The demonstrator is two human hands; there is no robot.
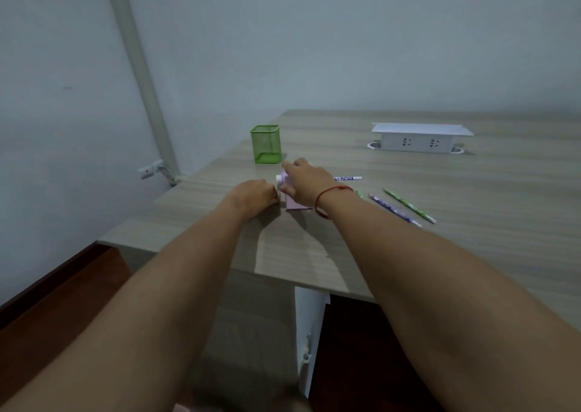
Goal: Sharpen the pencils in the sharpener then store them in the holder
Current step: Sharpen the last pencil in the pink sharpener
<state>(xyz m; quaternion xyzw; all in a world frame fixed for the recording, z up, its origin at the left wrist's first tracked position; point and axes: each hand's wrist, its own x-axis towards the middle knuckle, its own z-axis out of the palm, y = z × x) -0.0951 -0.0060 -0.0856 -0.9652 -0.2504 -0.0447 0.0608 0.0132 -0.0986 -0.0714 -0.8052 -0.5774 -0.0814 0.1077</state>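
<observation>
A small pink sharpener (294,203) stands on the wooden table (408,254), mostly covered by my hands. My right hand (303,180) grips it from above. My left hand (256,196) is closed against its left side, where a white round part (279,179) shows; what the fingers hold is hidden. A green mesh holder (266,143) stands just behind the sharpener, with nothing visible in it. Loose pencils lie to the right: a purple patterned one (349,178), another purple one (393,209) and a green one (408,205).
A white socket box (419,138) with a raised lid sits at the back right of the table. The table's left edge runs close to my left hand. A grey pipe (141,75) runs down the wall on the left.
</observation>
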